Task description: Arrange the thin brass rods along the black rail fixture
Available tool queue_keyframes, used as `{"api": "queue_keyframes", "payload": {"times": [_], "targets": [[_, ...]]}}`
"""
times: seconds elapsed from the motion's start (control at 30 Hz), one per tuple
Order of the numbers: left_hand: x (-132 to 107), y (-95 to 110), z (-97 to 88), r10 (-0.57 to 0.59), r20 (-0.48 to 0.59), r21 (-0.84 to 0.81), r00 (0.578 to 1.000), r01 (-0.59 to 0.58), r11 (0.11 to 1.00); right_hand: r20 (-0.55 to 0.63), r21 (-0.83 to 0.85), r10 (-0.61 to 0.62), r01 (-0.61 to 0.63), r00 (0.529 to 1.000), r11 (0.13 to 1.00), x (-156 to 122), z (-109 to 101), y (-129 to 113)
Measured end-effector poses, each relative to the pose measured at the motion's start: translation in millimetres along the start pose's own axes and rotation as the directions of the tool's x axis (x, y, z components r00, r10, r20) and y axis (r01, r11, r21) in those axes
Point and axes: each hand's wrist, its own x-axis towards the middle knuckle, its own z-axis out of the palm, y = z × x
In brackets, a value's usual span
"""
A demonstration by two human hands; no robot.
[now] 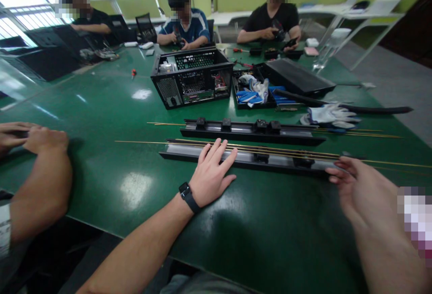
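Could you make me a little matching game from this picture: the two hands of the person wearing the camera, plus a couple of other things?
Column one
1. Left hand
2. Right hand
3. Watch
4. Computer case

Column two
A. At the right end of the near channel
B. Open, behind the far channel
C. Fingers spread over the near channel's middle
D. Strapped on, square-faced

Pairs: 1-C, 2-A, 3-D, 4-B
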Motion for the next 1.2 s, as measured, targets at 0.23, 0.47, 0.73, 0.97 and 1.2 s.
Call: {"api": "queue_keyframes", "payload": {"times": [0.23,0.47,0.73,0.97,1.2], "targets": [[0,-4,1.8,-0.013,-0.02,0.002,1.0,0.013,1.0,0.199,-0.042,0.014,-0.006,0.98,0.999,-19,3,0],[-1,-4,4.5,-0.034,-0.055,0.018,0.998,0.035,0.999,-0.042,0.001,0.042,-0.042,0.998,0.999,-10,6,-6],[-1,-3,4.3,0.044,-0.05,-0.026,0.998,-0.046,0.999,0.077,-0.03,-0.01,0.012,0.997,0.999,-21,6,-4],[-2,-3,4.9,0.029,-0.039,-0.029,0.999,-0.03,0.999,0.119,-0.033,0.014,-0.011,0.993,0.999,-22,9,-2],[-2,-6,6.1,0.007,-0.065,-0.016,0.998,-0.008,1.0,0.04,-0.012,-0.018,0.019,0.999,1.0,-15,4,0]]}}
